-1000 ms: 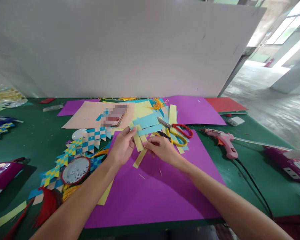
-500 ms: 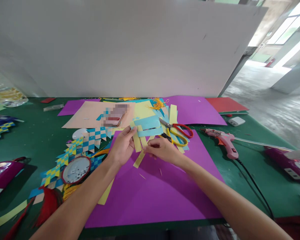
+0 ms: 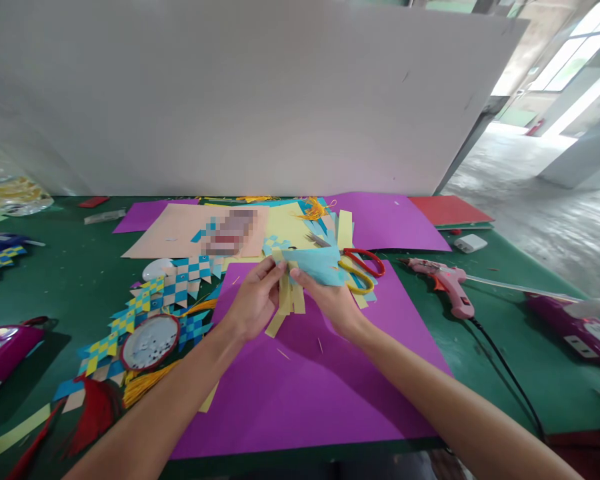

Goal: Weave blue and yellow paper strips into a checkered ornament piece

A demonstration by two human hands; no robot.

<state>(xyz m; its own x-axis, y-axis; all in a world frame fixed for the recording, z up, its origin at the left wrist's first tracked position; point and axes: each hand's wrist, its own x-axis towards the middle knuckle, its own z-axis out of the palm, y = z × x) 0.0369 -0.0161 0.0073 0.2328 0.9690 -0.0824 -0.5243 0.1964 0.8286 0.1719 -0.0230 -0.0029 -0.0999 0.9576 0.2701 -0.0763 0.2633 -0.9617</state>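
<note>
Above a purple sheet (image 3: 305, 393), I hold a piece of light blue slit paper (image 3: 315, 261) with pale yellow paper strips (image 3: 285, 297) hanging from its left side. My left hand (image 3: 255, 300) is closed, thumb and fingers pinching the left edge where a yellow strip meets the blue paper. My right hand (image 3: 333, 303) grips the blue paper from below, thumb on its near face; its other fingers are hidden behind. Just right of the paper lie scissors with red (image 3: 373, 259) and yellow handles (image 3: 363, 280), their blades partly covered.
Checkered woven paper pieces (image 3: 150, 290), a round lid with dark bits (image 3: 151, 341) and red tassels (image 3: 93, 413) lie at left. A pink glue gun (image 3: 445, 283) with its cord rests at right. Paper sheets (image 3: 390, 223) line the back beneath a white partition (image 3: 230, 100).
My right hand has moved up from the yellow strips to the blue paper, which is now tilted and bent. The strips hang closer together. The view has shifted slightly.
</note>
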